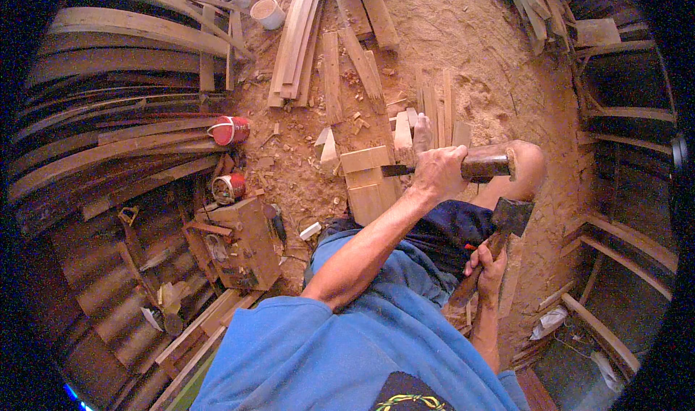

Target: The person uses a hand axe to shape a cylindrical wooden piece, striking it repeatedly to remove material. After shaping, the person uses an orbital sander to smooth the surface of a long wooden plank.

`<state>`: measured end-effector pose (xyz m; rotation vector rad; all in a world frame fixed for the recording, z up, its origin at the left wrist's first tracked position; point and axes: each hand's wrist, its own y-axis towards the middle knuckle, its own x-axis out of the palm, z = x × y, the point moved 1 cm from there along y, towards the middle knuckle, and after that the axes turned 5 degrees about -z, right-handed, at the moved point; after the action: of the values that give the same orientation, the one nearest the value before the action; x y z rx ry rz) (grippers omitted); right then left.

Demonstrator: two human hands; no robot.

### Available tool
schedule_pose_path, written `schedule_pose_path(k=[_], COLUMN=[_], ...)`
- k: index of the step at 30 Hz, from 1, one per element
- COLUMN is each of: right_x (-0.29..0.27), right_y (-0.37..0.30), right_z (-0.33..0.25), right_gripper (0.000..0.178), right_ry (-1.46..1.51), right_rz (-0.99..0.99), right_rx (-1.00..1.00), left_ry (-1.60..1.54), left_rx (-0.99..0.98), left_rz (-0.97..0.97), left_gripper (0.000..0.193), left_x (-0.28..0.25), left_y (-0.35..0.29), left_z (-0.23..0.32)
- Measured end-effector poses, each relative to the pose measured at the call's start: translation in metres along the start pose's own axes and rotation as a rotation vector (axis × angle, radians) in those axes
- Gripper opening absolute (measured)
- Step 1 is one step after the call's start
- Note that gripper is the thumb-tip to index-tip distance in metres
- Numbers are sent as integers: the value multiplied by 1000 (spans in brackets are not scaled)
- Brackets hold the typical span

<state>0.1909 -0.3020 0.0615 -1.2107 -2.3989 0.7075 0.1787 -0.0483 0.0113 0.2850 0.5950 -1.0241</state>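
Note:
My left hand is wrapped around a chisel with a thick wooden handle. The chisel's dark blade lies level, its tip at the right side of a pale timber piece with a step cut across it. In my right hand, lower and nearer my body, is a hammer with a dark, blocky head and a wooden handle. The hammer head is raised just below the butt of the chisel, apart from it. My fingers hide the middle of the chisel.
Sawdust and shavings cover the ground. Cut boards lie ahead, with thin strips by my bare foot. Two red buckets and a wooden block stand left. Stacked planks line the left; wooden racks line the right.

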Motion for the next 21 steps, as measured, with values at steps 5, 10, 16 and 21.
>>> schedule_pose_path(k=[5, 10, 16, 21], right_x=[0, 1, 23, 14], right_y=[-2, 12, 42, 37], right_z=[-17, -77, -116, -143], right_gripper=[25, 22, 28, 27], right_ry=[-110, -134, -521, -507], right_rz=[36, 130, -62, 90], right_rx=[-13, -246, -88, 3], left_ry=[7, 52, 20, 35], left_rx=[17, 42, 34, -3], left_rz=[2, 42, 63, 29], left_gripper=[27, 27, 24, 27], left_x=[1, 5, 7, 10], left_y=[-1, -3, -5, -4], left_z=[-4, -7, -10, -12])
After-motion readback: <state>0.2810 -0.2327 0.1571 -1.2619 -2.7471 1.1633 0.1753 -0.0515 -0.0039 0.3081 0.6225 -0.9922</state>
